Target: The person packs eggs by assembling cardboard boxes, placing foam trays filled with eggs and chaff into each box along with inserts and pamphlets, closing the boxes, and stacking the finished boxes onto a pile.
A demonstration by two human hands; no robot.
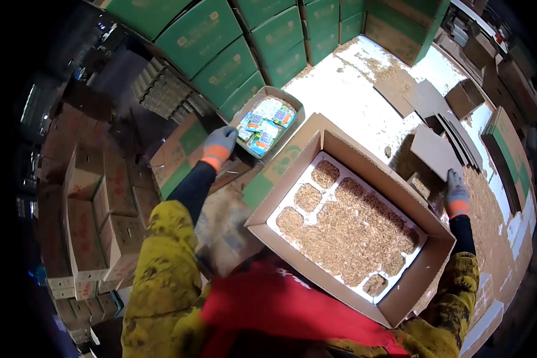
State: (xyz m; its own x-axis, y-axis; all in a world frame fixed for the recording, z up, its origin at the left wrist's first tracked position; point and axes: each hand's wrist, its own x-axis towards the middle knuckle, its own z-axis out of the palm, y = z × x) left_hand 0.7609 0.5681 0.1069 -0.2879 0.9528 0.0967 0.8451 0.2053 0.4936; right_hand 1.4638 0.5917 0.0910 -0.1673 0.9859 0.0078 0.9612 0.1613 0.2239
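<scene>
My left hand (221, 143), in a grey glove with an orange cuff, is at the left rim of a small open box (298, 119). Its fingers look closed at that rim, though the tips are hard to make out. Blue, white and green printed packets (265, 124) lie in the small box. My right hand (456, 192), gloved alike, has its fingers closed on the near corner of a cardboard sheet (437, 150). In front of my body stands a large open carton (352, 301), holding a white moulded tray (286, 230) covered with loose brown shavings (358, 232).
Stacked green cartons (212, 33) form a wall at the back. More flat cardboard sheets (459, 140) and a small open box (464, 98) lie at right on the white, shavings-strewn surface (334, 83). Brown cartons (86, 232) are stacked at left, near piled moulded trays (164, 89).
</scene>
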